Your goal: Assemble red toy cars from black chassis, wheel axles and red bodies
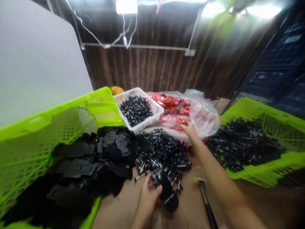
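Note:
My left hand point(149, 194) grips a long black plastic base plate point(168, 194) with pale lettering at its near end. Its thumb lies over the plate's edge. Farther off, my right hand point(190, 130) reaches over the edge of a clear plastic bag point(205, 119), fingers extended and touching the shiny red plastic shells point(178, 109) inside. Between my hands spreads a heap of small black wheels on metal axles point(164, 149). A hammer point(206, 200) with a black handle lies on the table below my right forearm.
A green crate point(47, 119) on the left holds stacked black plates point(76, 167). Behind the heap, a white basket point(154, 116) contains more wheels and axles. Another green crate point(269, 111) with dark parts stands right. Cables point(125, 41) hang above the brown table point(121, 206).

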Available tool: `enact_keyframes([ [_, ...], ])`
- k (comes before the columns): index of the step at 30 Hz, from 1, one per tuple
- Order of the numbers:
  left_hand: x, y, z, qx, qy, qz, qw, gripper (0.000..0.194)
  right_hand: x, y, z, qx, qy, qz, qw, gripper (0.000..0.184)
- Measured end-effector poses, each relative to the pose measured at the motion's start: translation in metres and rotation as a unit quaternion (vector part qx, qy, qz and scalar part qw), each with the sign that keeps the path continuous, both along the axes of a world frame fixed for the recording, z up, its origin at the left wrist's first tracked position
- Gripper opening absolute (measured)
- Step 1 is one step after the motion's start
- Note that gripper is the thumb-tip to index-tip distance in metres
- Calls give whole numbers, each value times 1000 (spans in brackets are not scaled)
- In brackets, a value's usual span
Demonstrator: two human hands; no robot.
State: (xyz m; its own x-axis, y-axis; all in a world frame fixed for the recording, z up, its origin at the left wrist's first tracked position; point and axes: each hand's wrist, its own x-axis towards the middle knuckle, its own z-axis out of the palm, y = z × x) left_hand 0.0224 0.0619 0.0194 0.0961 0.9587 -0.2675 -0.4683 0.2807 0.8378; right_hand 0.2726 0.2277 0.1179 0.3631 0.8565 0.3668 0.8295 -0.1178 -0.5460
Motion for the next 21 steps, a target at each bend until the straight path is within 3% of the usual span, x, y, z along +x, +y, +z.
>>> enact_keyframes([
  [3, -1, 2, 8, -13, 3, -38, 999, 66, -6, -100, -26, -31, 135, 92, 986, 46],
  [5, 2, 2, 6, -14, 2, -64, 998, 68, -23, -169, -43, -18, 302, 144, 942, 49],
  [7, 7, -2, 2, -4, 4, -88, 996, 69, -47, -222, -56, -32, 320, 109, 940, 53],
  [9, 14, -8, -2, 15, 4, -105, 994, 65, -73, -254, -64, -58, 243, 54, 967, 55],
  [14, 27, -29, -4, 50, -8, -145, 988, 53, -109, -273, -72, -103, 98, 16, 990, 61],
  [21, 28, -41, 3, 52, -8, -174, 983, 42, -112, -276, -97, -92, 40, 19, 995, 64],
])
